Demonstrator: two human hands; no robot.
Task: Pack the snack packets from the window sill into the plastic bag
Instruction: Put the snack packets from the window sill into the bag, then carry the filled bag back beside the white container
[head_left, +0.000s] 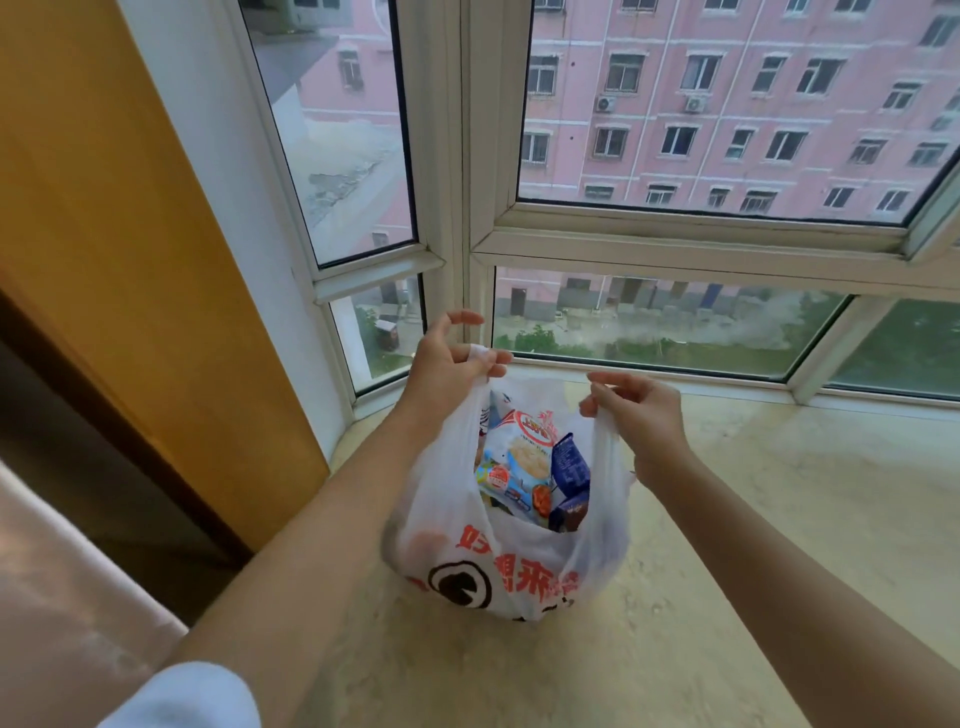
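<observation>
You had the plastic bag (506, 545) standing on the window sill (753, 519), and you held it up by its two handles. Your left hand (449, 358) pinched the left handle (480, 356) between thumb and fingers, the rest of the fingers curled loosely above it. Your right hand (641, 410) pinched the right handle (605, 431) in the same way, a little lower and nearer to you than the left. Both grips were closed on plastic, neither hand was free.

The snack packets (530, 473) sat inside the bag, below and between your two hands, showing through the mouth: a pale packet with a red label, a blue one beside it, a dark one lower down. No loose packet showed on the part of the sill in view, so the packing looked as good as finished, though the sill ran out of view to the right.

What mattered next was the line between your hands. The handles were spread apart left to right, with the mouth gaping between them and the load hanging straight beneath. If you meant to close or lift the bag, the handles needed to come together over the middle, and both hands stood about equally near to that point. The bottom of the bag was resting on the sill.
</observation>
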